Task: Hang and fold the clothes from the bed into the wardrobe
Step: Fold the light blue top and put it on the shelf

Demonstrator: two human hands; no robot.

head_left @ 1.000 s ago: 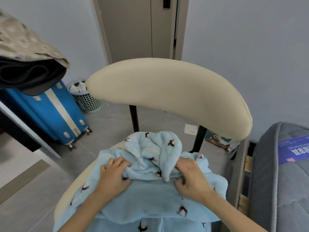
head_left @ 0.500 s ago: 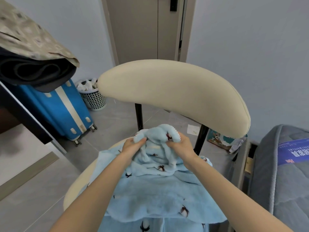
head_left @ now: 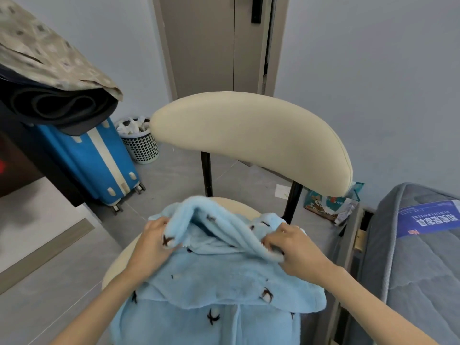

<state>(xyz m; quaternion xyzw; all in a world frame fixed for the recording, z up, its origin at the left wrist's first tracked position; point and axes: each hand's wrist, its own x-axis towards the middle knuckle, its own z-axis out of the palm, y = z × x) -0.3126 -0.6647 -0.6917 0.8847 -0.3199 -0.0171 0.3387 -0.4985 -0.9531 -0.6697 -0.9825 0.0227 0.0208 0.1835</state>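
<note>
A fluffy light-blue garment with small dark penguin prints (head_left: 224, 277) lies spread on the cream seat of a chair (head_left: 249, 128). My left hand (head_left: 154, 242) grips the left edge of its raised upper fold. My right hand (head_left: 296, 250) pinches the right edge of the same fold, near the chair's black back post. The fold stands up between both hands, stretched sideways. The lower part of the garment hangs off the seat toward me.
A grey mattress (head_left: 410, 257) lies at the right. A blue suitcase (head_left: 94, 160) and a perforated waste basket (head_left: 139, 143) stand at the left, under a dark shelf edge with folded fabric (head_left: 49, 78). A closed door (head_left: 214, 43) is behind the chair.
Both hands have moved apart while holding the garment's upper fold, spreading it wider across the seat. The view has shifted slightly.
</note>
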